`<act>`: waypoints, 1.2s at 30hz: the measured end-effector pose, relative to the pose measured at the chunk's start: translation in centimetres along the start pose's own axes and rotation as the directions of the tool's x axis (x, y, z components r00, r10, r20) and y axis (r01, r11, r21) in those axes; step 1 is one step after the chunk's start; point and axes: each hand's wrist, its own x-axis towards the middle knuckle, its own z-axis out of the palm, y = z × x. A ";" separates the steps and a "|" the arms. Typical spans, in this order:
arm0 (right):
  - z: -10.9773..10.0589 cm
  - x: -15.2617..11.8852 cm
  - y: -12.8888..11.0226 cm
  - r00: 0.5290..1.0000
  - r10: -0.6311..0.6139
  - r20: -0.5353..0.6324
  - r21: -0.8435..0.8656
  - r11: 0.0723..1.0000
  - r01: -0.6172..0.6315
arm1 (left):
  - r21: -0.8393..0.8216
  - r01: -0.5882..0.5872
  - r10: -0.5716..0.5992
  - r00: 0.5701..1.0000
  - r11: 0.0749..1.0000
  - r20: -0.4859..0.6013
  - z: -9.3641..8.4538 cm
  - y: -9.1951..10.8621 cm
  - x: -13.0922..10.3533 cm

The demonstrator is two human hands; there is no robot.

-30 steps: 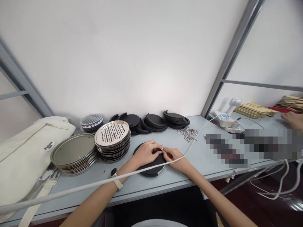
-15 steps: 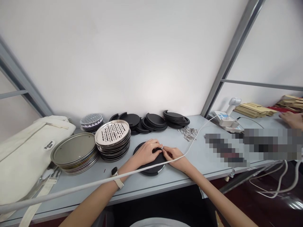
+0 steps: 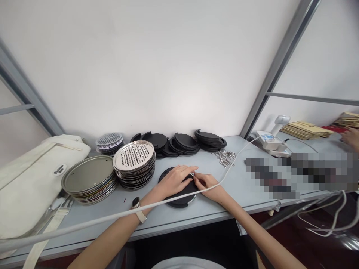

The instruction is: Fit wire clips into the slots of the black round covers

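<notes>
A round black disc (image 3: 179,201) lies near the table's front edge, partly hidden by my hands. My left hand (image 3: 177,180) rests on its top, the fingers stretched toward the right rim. At that rim, my right hand (image 3: 206,185) pinches a small shiny metal piece (image 3: 192,174) between thumb and finger. A white cable (image 3: 168,201) runs across the view in front of the disc. Behind are stacks of black discs (image 3: 185,142) and, to the right of them, a heap of small metal hooks or clips (image 3: 224,157).
Left of the disc stand a stack of perforated metal plates (image 3: 134,156), a stack of olive round plates (image 3: 88,175) and a cream bag (image 3: 30,186). A white device (image 3: 270,142) is at the right. Another person's hand (image 3: 351,137) shows at the far right.
My left fingers have straightened from their bent grip near the metal piece. My right hand stays at the rim. The other person's hand has shifted right, and the view has moved slightly.
</notes>
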 end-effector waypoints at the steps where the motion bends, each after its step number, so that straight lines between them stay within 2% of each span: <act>1: 0.0 0.0 0.0 1.000 0.001 0.003 0.000 1.000 -0.001 | -0.011 0.003 -0.003 1.000 1.000 0.007 0.0 0.0 0.0; 12: 0.0 0.0 -0.1 1.000 0.015 0.009 0.029 0.999 -0.016 | -0.125 0.080 -0.082 0.997 0.989 -0.013 0.3 -0.3 0.2; 26: -0.3 0.2 -0.5 0.999 0.038 0.022 0.033 0.999 -0.038 | -0.163 0.082 -0.082 0.997 0.983 0.012 0.0 -0.2 0.5; 36: 0.1 0.2 0.1 0.997 0.083 0.000 0.143 0.986 -0.082 | -0.162 0.074 -0.075 0.997 0.984 -0.002 0.3 -0.3 0.5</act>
